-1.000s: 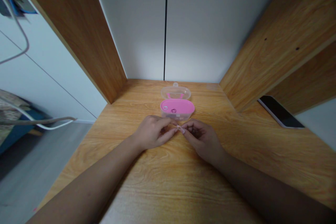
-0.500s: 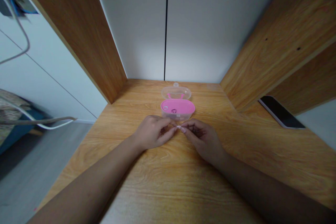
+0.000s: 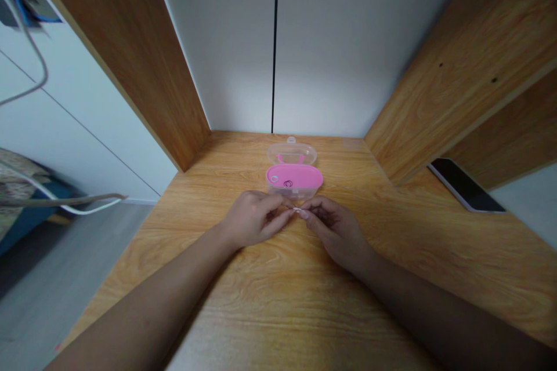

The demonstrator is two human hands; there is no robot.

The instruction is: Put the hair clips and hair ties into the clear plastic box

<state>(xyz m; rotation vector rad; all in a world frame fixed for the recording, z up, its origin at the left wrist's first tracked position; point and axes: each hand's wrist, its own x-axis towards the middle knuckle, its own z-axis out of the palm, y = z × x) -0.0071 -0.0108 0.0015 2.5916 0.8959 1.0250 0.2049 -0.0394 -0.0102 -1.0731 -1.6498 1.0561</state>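
Observation:
My left hand (image 3: 256, 219) and my right hand (image 3: 334, 226) meet over the table, both pinching with thumb and forefinger. Between the fingertips is a small pale pink hair tie (image 3: 296, 209), mostly covered by the fingers. Just beyond my hands stands a clear plastic box (image 3: 304, 192) with its lid (image 3: 292, 152) folded back. A pink tray (image 3: 302, 174) fills the top of the box. On the tray lie a pale hair tie (image 3: 274, 179) at the left and a dark one (image 3: 288, 184) near the front edge.
The wooden tabletop (image 3: 278, 301) ends at a white cabinet panel (image 3: 235, 69) behind the box. Wooden side panels (image 3: 130, 40) rise at left and right. A dark-screened phone (image 3: 470, 185) lies at the far right. White cables (image 3: 39, 182) hang at the left.
Hardly anything differs. The fingertips of my right hand have shifted slightly around the small hair tie; the box and tray stay put.

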